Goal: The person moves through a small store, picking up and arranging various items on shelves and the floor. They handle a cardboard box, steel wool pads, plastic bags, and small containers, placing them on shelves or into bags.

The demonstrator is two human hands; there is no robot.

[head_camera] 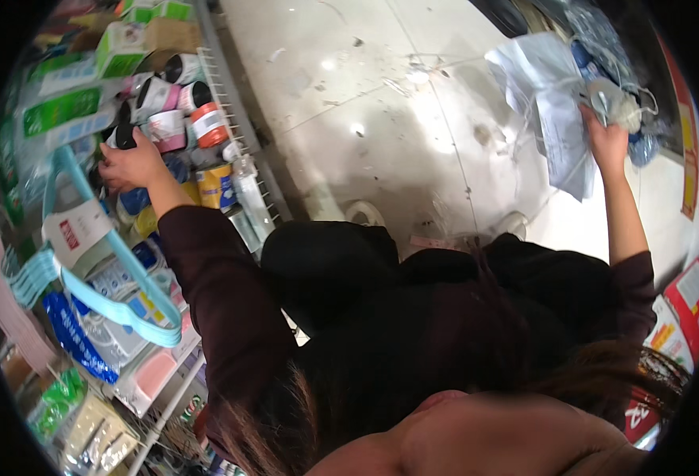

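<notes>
At the left, my left hand (132, 159) is closed around a small jar (124, 137) with a black lid, among other jars on a crowded shelf. Several jars with black lids, such as a pink-and-white jar (166, 129), lie beyond my fingers, beside an orange-and-white jar (208, 124). On the other side, my right hand (608, 140) grips a pale bundle (611, 104) trailing white string; some of its fingers are hidden. A large creased white sheet (555, 113) hangs against that hand, and whether it is held too I cannot tell.
Light blue hangers (117, 256) jut over the shelf near my left forearm. A white wire rail (224, 98) edges the shelf. Litter lies on the glossy tiled floor (373, 113). Clear plastic-wrapped goods (602, 35) stand at the far right, and red-and-white packages (686, 303) behind my right elbow.
</notes>
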